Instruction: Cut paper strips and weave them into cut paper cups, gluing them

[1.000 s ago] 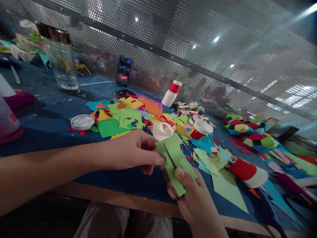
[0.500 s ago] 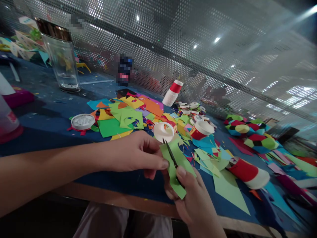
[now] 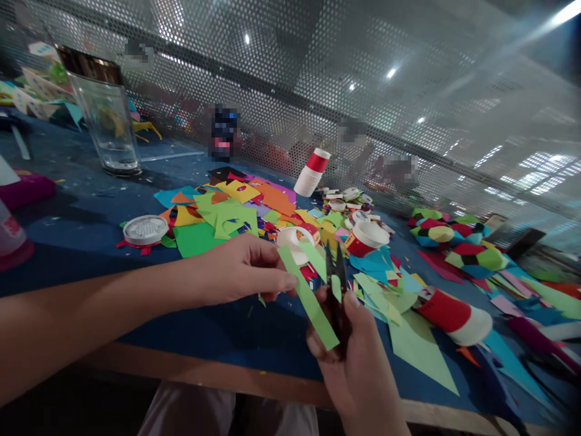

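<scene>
A narrow light green paper strip [image 3: 313,306] is pinched between the thumb and fingers of my left hand [image 3: 254,272], slanting down toward the right. My right hand [image 3: 358,357] is closed around a pair of dark scissors [image 3: 334,290], whose blades point up and away from me, slightly parted. More light green paper shows beside and between the blades. Just beyond my hands, a white paper cup [image 3: 295,242] lies tipped with its mouth toward me. Part of the scissors' handles is hidden by my right hand.
Coloured paper scraps [image 3: 236,218] cover the blue table [image 3: 190,339]. A leaning stack of paper cups [image 3: 312,172] stands behind them. At left is a glass bottle [image 3: 106,127]; at right, a red-and-white cup [image 3: 454,318] lies by green paper [image 3: 422,351]. A perforated metal screen [image 3: 272,109] rises behind.
The scissors have moved right, off the middle of the green paper, and their blades have parted. A straight green strip is now separate in my left hand.
</scene>
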A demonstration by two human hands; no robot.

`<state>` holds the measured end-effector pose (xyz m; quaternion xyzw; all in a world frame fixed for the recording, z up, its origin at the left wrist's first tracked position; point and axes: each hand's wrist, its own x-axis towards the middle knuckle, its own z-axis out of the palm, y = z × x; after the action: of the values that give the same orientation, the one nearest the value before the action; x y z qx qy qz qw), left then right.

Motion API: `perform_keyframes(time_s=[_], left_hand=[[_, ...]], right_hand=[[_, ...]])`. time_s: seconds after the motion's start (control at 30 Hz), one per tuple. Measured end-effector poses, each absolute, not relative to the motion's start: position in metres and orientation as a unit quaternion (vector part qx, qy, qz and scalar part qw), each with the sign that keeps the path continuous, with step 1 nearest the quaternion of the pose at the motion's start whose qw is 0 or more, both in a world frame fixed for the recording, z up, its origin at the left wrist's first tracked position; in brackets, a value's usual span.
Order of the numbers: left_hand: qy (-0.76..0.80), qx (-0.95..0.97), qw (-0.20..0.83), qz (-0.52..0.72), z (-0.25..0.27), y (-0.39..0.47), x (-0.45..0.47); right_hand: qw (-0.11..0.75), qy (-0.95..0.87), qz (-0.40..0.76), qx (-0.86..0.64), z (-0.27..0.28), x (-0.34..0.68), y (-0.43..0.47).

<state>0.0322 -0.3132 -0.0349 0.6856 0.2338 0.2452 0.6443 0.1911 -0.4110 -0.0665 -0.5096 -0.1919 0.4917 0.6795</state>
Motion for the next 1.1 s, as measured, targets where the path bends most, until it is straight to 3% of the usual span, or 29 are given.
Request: perform_keyframes(time_s=[0.3, 0.87, 0.97, 1.1], left_hand=[[0.334, 0.692, 0.548, 0.332, -0.041, -0.308, 0.036], [0.297, 0.745, 0.544, 0.248, -0.045, -0.309, 0.034], [0.315, 0.723, 0.53, 0.312, -0.042, -0.311, 0.035], [0.317, 0.673, 0.513, 0.428, -0.036, -0.313, 0.037]], right_hand=[[0.748, -0.254, 0.435, -0.432, -0.062, 0.207, -0.413], [0.756, -0.269, 0.355, -0.48, -0.063, 0.208, -0.407], [0.751, -0.294, 0.356, -0.472, -0.066, 0.207, -0.41], [0.695, -0.32, 0.441, -0.47, -0.072, 0.203, -0.415]])
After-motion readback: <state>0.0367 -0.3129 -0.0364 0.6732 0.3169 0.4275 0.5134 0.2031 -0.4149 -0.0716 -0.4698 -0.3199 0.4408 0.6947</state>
